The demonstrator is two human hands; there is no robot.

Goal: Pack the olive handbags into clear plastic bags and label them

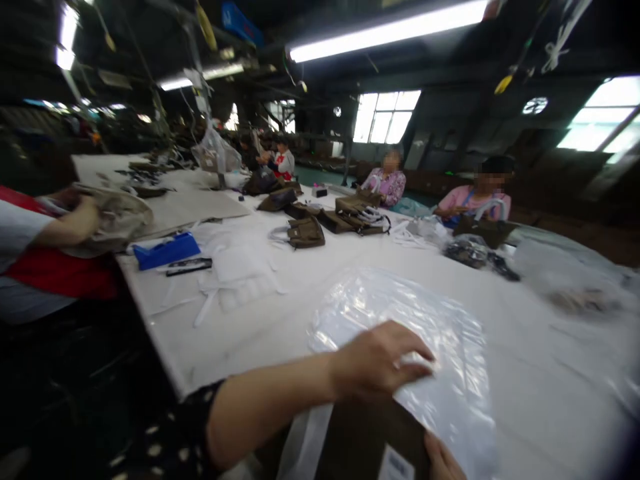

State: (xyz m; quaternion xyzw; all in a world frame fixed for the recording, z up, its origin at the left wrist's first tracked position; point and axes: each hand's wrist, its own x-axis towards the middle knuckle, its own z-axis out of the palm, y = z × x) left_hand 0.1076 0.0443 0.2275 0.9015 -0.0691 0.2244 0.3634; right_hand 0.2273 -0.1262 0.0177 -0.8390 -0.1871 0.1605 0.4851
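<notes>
My left hand reaches in from the left in a dark dotted sleeve. Its thumb and fingertips come together in a pinch at the surface of a clear plastic bag, which lies flat on the white table. Below that hand, at the bottom edge of the view, is a dark brown fabric piece with a white label. The fingers of my right hand grip the right edge of this fabric; the rest of that hand is out of view. A whitish strip runs along the fabric's left side.
Brown bags sit mid-table. A blue packet, a black item and white strips are to the left. A person in red and white handles beige fabric there. Other people sit across the table; plastic-wrapped items lie right.
</notes>
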